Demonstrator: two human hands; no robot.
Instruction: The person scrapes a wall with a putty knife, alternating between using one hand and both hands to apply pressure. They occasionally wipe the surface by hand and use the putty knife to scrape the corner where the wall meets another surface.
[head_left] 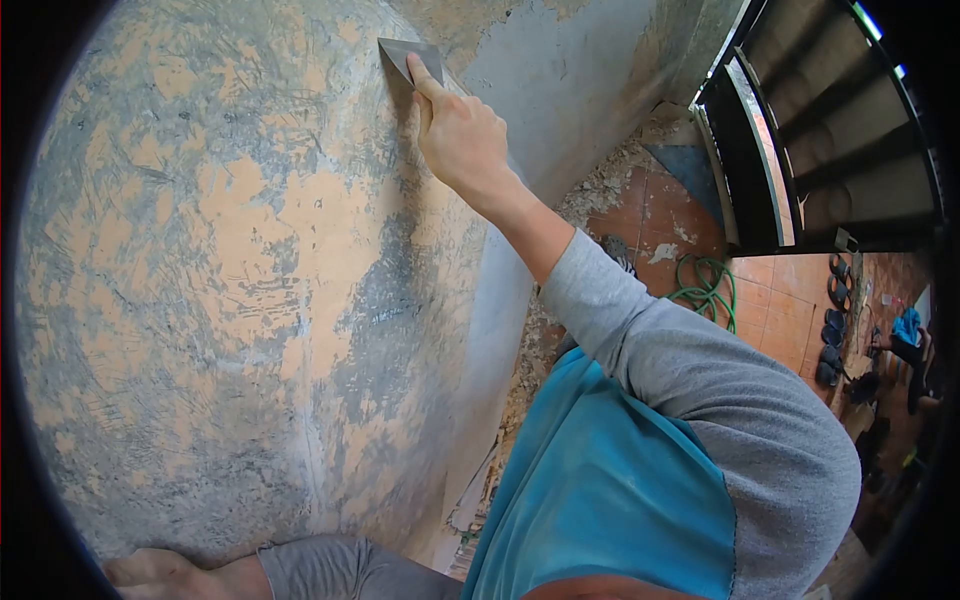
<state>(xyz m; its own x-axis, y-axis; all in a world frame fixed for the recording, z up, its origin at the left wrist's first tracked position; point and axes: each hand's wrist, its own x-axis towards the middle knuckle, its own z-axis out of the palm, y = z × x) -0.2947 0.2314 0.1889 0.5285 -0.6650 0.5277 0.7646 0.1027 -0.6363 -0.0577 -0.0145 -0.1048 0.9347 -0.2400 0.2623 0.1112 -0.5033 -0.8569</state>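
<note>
Grasping the scraper (400,52) at the upper centre of the frame, the right hand (466,140) has its index finger laid along the blade, before the patchy wall (255,240). The left hand (150,566) appears lower left; its grip cannot be determined.

The person wears a teal-blue shirt (610,480), faintly smudged with pale marks, its heather-grey right sleeve (720,370) set on along a stitched seam (735,520), deeply creased and ending on the forearm (540,240).
</note>
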